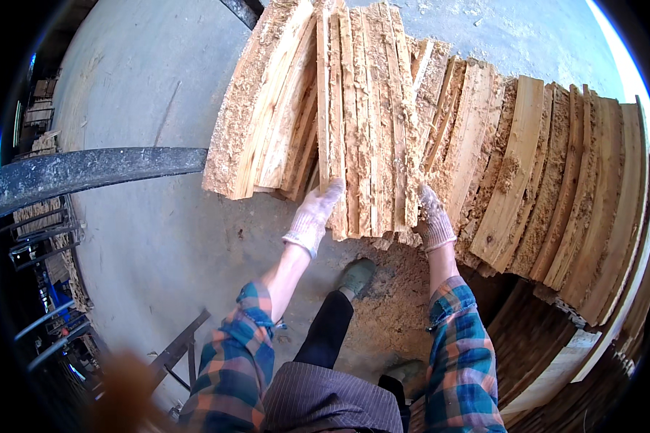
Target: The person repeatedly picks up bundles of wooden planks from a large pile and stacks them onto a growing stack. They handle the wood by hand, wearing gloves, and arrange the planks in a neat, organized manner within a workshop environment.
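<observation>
- The left hand (314, 216), in a white knitted work glove, lies just left of picture centre, its fingers pressed flat against the left face of a bundle of rough pale wooden slats (368, 123) coated in sawdust; it is not closed around them.
- The right hand (433, 219), gloved the same way, grips the bundle's lower right edge at about 3 o'clock from the left hand.
- The bundle stands on edge between both hands, running up toward 12 o'clock.
- At 10 o'clock from it, more bark-edged slats (267, 108) lean left.
- At 3 o'clock, a long row of similar slats (556, 180) fans toward the rim.
- A dark curved metal bar (87, 169) lies at 9 o'clock over the grey concrete floor (144, 79).
- A heap of sawdust (390, 303) lies at 6 o'clock, beside a green shoe (357, 276).
</observation>
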Demonstrator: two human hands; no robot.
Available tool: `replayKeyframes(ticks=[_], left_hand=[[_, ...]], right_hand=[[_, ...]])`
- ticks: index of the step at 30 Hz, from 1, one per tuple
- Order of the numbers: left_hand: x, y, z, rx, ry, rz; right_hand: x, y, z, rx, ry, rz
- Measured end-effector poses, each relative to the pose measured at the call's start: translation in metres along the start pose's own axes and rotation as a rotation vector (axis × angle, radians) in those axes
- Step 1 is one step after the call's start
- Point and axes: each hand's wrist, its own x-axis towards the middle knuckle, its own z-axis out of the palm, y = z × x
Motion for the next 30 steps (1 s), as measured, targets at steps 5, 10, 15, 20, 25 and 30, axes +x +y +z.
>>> replayKeyframes(ticks=[5,10,15,20,25,30], left_hand=[[0.007,-0.025,0.034,0.037,-0.281,-0.125],[-0.095,-0.057,0.006,0.167,-0.387,-0.233],[-0.164,-0.108,0.005,-0.508,-0.001,-0.386],[-0.219,-0.12,0.037,-0.293,-0.03,-0.344],[-0.346,-0.096,0.054,-0.269,-0.13,-0.561],[-0.467,-0.137,0.058,-0.25,-0.195,-0.882]], right_hand=[[-0.008,0.049,0.05,1.632,0.312,0.441],[-0.146,0.034,0.059,0.799,0.279,-0.021],[-0.243,0.002,0.054,1.2,-0.398,-0.064],[-0.229,-0.007,0.029,1.726,0.104,0.148],[-0.36,0.007,0.076,1.615,0.084,0.288],[-0.54,-0.001,0.14,1.582,0.166,0.519]])
